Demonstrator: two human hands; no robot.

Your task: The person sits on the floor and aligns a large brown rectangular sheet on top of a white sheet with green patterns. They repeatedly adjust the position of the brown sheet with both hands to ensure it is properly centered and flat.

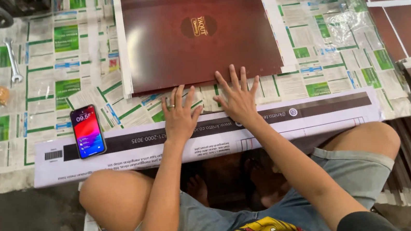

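Both palms flat, fingers spread, gripping nothing: left hand and right hand pressed on newspaper-covered table, fingertips at near edge of dark maroon sheet. Long white strip under wrists. Phone left of hands, wrench far left.

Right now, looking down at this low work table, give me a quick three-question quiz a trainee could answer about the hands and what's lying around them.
1. True or false: the left hand wears a ring.
2. Which item lies nearest the table's far left edge? A) phone B) wrench C) dark red sheet
3. Fill in: both hands lie flat with fingers ____, just below the near edge of the dark red sheet; the right hand is beside the left.

Key
1. True
2. B
3. spread
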